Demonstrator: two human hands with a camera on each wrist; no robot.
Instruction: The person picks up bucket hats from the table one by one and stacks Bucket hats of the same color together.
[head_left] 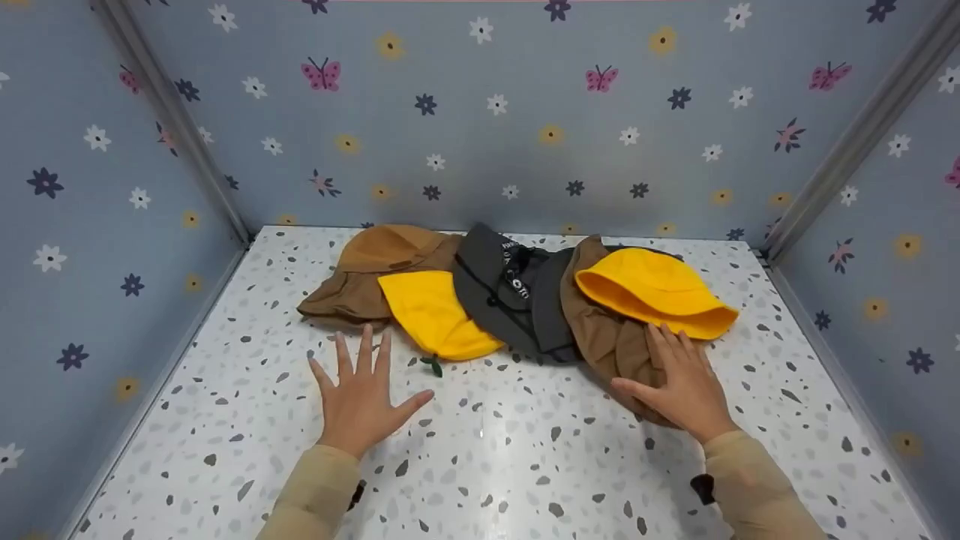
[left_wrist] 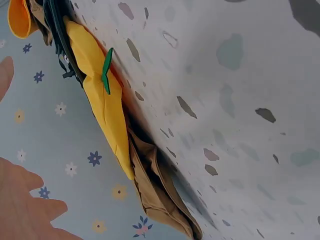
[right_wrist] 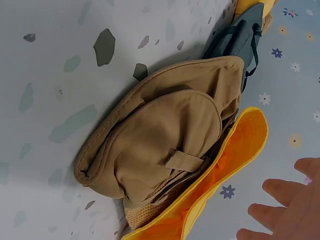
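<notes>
My left hand (head_left: 361, 405) is spread with straight fingers, holding nothing, in front of a brown hat (head_left: 352, 292) and a yellow hat (head_left: 435, 315) with a green leaf (left_wrist: 107, 71). Fingers extended, my right hand (head_left: 688, 390) overlaps another brown hat (head_left: 611, 337) in the head view. The right wrist view shows that hand (right_wrist: 295, 205) apart from the hats. A yellow bucket hat (head_left: 652, 285) lies on this brown hat, its opening facing the front left. Between the brown hats sits dark grey headwear (head_left: 487, 277) with a cord and white lettering, partly covered.
The hats lie overlapping in a row along the back of a white speckled tabletop (head_left: 480, 465). Blue panels (head_left: 510, 112) with flowers and butterflies enclose the back and both sides. Metal posts (head_left: 847, 142) stand at the rear corners.
</notes>
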